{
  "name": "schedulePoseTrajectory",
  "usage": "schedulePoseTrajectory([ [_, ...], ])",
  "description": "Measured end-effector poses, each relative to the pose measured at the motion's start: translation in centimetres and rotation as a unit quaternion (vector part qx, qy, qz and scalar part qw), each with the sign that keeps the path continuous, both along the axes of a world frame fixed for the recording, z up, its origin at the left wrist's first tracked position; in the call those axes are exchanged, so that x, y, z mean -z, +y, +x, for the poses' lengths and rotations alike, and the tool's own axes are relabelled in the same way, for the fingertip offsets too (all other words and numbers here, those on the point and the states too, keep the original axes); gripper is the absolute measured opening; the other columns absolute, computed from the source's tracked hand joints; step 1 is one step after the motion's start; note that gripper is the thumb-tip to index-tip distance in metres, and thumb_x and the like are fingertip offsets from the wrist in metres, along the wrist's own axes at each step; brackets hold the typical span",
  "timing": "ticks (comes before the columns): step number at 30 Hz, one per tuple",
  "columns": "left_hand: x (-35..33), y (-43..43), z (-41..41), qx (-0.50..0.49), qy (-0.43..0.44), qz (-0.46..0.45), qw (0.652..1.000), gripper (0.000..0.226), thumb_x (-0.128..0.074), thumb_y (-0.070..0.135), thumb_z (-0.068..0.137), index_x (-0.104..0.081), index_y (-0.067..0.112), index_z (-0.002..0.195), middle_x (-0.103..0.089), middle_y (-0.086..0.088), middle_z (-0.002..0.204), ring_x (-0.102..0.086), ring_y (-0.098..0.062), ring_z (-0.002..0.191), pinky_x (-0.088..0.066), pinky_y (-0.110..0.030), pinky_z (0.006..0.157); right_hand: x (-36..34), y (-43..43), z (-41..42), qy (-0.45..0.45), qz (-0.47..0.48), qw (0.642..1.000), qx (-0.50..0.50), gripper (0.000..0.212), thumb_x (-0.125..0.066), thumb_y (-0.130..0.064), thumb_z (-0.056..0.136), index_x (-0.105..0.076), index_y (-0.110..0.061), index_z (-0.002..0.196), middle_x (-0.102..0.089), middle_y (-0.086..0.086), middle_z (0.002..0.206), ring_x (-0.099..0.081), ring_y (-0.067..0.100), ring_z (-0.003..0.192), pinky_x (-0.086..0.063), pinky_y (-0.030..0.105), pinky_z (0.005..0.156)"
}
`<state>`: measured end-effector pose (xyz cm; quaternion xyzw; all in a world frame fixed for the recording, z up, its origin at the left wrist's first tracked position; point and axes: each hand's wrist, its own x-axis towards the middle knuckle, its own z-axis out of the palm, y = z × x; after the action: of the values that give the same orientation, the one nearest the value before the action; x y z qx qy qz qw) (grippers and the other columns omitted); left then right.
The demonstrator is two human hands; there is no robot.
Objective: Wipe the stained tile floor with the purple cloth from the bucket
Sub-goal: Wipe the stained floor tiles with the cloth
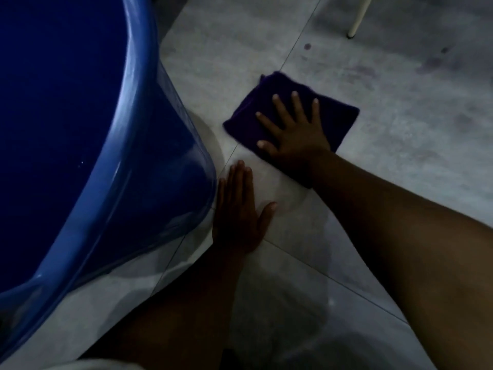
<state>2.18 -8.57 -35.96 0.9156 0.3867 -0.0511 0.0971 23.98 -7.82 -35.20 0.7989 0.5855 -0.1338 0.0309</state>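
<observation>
The purple cloth (338,116) lies folded flat on the grey tile floor (400,161), a little right of the middle. My right hand (293,132) presses down on it with fingers spread. My left hand (240,212) rests flat on the floor, fingers together, right beside the base of the big blue bucket (106,156). The bucket fills the left side of the view. Dark stains (437,62) mark the tiles beyond the cloth, along with a small round spot (307,46).
A white furniture leg (357,20) stands on the floor at the upper right. Grout lines cross the tiles diagonally. The tile near my hands looks paler than the stained area farther out.
</observation>
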Motion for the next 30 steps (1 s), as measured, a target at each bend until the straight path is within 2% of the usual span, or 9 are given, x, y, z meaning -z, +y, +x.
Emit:
schedulePoseTrajectory([
  [3,-0.2,0.1,-0.1,-0.011,-0.020,-0.002,1.000,0.089,-0.025,0.068,0.091,-0.006,0.011,0.156,-0.003,-0.008,0.166,-0.005,-0.022,0.154,-0.011,-0.043,0.125,0.1,-2.6,-0.6,-0.012,0.015,0.993,-0.120,0.067,-0.015,-0.069,0.095,-0.013,-0.043,0.156,-0.003,0.004,0.169,0.003,0.038,0.154,-0.003,0.069,0.117],
  [5,-0.3,0.1,-0.1,-0.005,-0.021,-0.001,1.000,0.089,-0.025,0.068,0.091,-0.007,0.011,0.156,-0.004,-0.008,0.166,-0.006,-0.023,0.153,-0.013,-0.045,0.124,0.1,-5.2,0.6,-0.009,0.015,0.990,-0.141,0.064,-0.018,-0.068,0.096,-0.018,-0.043,0.155,-0.009,0.000,0.168,-0.001,0.035,0.154,-0.005,0.067,0.118],
  [12,-0.2,0.2,0.1,0.001,0.019,-0.017,1.000,0.090,-0.027,0.071,0.088,-0.004,0.017,0.156,0.001,-0.005,0.166,0.003,-0.023,0.153,-0.005,-0.046,0.125,-0.4,-16.7,6.9,-0.023,0.005,0.999,0.027,0.067,-0.013,-0.070,0.094,-0.013,-0.041,0.156,-0.010,0.000,0.168,-0.002,0.032,0.155,-0.003,0.062,0.121],
  [16,-0.9,0.3,2.2,0.001,-0.018,0.012,1.000,0.079,-0.035,0.065,0.090,-0.032,0.012,0.149,-0.026,-0.014,0.160,-0.021,-0.032,0.149,-0.015,-0.050,0.123,-1.1,-20.4,10.4,-0.017,-0.023,0.992,0.121,0.073,-0.008,-0.072,0.092,-0.012,-0.039,0.157,-0.003,0.000,0.169,0.003,0.030,0.155,0.000,0.061,0.122],
  [18,-1.0,0.3,4.5,0.035,-0.029,0.017,0.999,0.078,-0.034,0.063,0.090,-0.033,0.011,0.149,-0.027,-0.015,0.159,-0.022,-0.032,0.149,-0.016,-0.050,0.123,-1.1,-20.1,11.6,-0.017,-0.019,0.988,0.153,0.073,-0.008,-0.072,0.092,-0.009,-0.041,0.157,0.000,-0.001,0.169,0.006,0.029,0.155,0.002,0.060,0.122],
  [22,-0.4,-0.3,9.7,0.057,-0.021,-0.002,0.998,0.082,-0.023,0.062,0.092,-0.015,0.010,0.155,-0.007,-0.014,0.165,-0.003,-0.030,0.153,-0.007,-0.049,0.124,-0.8,-15.9,14.0,-0.012,-0.010,0.977,0.214,0.073,-0.006,-0.073,0.091,-0.001,-0.042,0.157,0.008,0.000,0.169,0.011,0.032,0.154,0.006,0.061,0.121],
  [24,-0.1,-0.8,10.6,0.049,-0.010,0.012,0.999,0.080,-0.020,0.060,0.093,-0.012,0.011,0.155,-0.004,-0.014,0.165,-0.001,-0.029,0.153,-0.006,-0.050,0.124,-0.6,-12.7,14.9,-0.006,-0.022,0.975,0.220,0.073,-0.008,-0.073,0.092,0.002,-0.042,0.157,0.011,0.001,0.168,0.014,0.034,0.153,0.007,0.061,0.120],
  [30,0.3,-0.9,10.4,0.042,-0.010,0.024,0.999,0.079,-0.022,0.060,0.094,-0.013,0.011,0.155,-0.006,-0.013,0.165,-0.003,-0.027,0.153,-0.009,-0.051,0.124,-0.4,-6.4,12.1,0.009,-0.021,0.995,0.098,0.073,-0.009,-0.072,0.092,0.005,-0.041,0.157,0.015,0.003,0.168,0.019,0.035,0.152,0.012,0.063,0.119],
])
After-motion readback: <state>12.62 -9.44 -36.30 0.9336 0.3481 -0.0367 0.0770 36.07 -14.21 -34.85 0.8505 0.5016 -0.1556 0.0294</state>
